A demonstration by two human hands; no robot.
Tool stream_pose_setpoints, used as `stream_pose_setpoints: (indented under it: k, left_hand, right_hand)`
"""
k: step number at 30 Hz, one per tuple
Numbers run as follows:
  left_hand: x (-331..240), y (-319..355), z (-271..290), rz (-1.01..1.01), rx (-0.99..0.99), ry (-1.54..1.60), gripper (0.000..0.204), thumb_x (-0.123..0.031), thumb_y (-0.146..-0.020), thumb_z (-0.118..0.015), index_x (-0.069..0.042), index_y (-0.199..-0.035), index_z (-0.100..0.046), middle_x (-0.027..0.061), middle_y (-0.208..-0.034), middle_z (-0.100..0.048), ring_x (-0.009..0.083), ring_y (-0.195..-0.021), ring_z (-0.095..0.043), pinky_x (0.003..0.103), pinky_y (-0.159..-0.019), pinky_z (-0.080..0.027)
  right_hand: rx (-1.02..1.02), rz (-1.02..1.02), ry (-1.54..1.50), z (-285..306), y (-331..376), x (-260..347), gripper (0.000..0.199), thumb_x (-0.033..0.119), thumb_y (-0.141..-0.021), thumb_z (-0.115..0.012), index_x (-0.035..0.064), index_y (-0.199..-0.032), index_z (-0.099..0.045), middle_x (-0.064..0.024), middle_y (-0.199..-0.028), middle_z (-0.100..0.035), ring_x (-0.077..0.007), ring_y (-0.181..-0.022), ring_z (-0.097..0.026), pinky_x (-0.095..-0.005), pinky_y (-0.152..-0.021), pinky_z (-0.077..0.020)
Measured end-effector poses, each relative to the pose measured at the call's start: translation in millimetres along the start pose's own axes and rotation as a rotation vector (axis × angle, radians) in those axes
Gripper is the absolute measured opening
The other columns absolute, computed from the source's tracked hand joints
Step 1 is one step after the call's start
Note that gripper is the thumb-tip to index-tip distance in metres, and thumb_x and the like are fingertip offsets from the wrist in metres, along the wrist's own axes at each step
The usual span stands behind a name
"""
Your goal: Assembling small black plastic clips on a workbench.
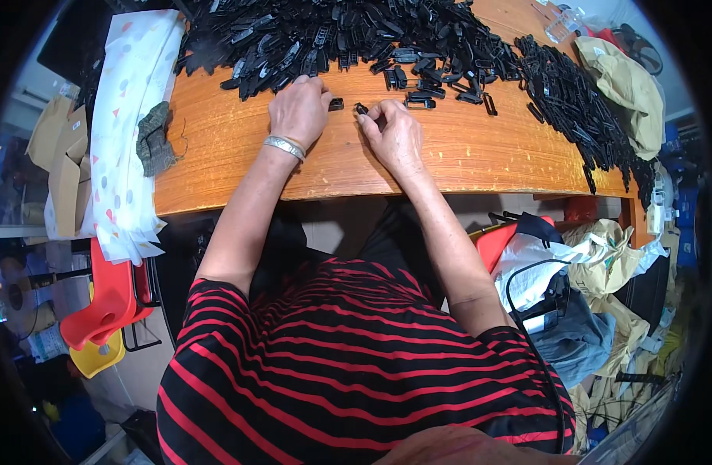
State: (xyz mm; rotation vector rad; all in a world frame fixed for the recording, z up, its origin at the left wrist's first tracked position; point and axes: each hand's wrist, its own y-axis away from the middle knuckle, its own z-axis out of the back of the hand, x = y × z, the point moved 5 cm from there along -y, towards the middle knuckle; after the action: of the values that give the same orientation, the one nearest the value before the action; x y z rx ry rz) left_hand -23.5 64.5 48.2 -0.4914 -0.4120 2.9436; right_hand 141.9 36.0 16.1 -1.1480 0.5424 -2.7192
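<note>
My left hand [300, 112], with a silver bracelet at the wrist, is closed at the near edge of a large heap of black plastic parts [294, 46]. A small black buckle-like part [336, 104] shows right beside its fingertips; whether they grip it is hard to see. To the right, my right hand [394, 138] pinches another small black plastic part [361, 108] between thumb and forefinger, just above the tabletop. The two hands are a short way apart. A few loose rectangular black parts [419, 101] lie beyond my right hand.
The wooden table [232, 170] carries a second heap of narrow black frames [577, 108] on its right. White patterned sheeting [127, 116] and a dark grey cloth [154, 139] lie at the left. Red chair [112, 302] stands lower left; bags [604, 252] are piled lower right.
</note>
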Motion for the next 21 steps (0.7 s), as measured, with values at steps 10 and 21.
stream_pose_setpoints:
  k: [10,21]
  left_hand:
    - [-1,12,-10,-0.160,-0.048,0.274,0.019,-0.016,-0.081,-0.069,-0.005,-0.096,-0.069,0.0096,-0.085,-0.065,0.0266,-0.077,-0.064,0.036,-0.066,-0.050]
    - [-8,39,-17,0.311,0.196,1.361,0.023,-0.009,-0.086,-0.067,-0.001,-0.107,-0.064,-0.0019,-0.080,-0.061,0.0025,-0.060,-0.050,0.016,-0.051,-0.042]
  right_hand:
    - [0.017,-0.085,-0.203,-2,0,-8,0.026,0.017,-0.080,-0.075,0.0003,-0.097,-0.065,-0.0063,-0.079,-0.066,-0.0139,-0.065,-0.062,-0.0290,-0.060,-0.0500]
    - [-0.038,0.013,-0.520,13,10,17,0.023,0.002,-0.083,-0.069,-0.0041,-0.104,-0.062,-0.0035,-0.089,-0.061,-0.0054,-0.068,-0.060,-0.0189,-0.059,-0.0487]
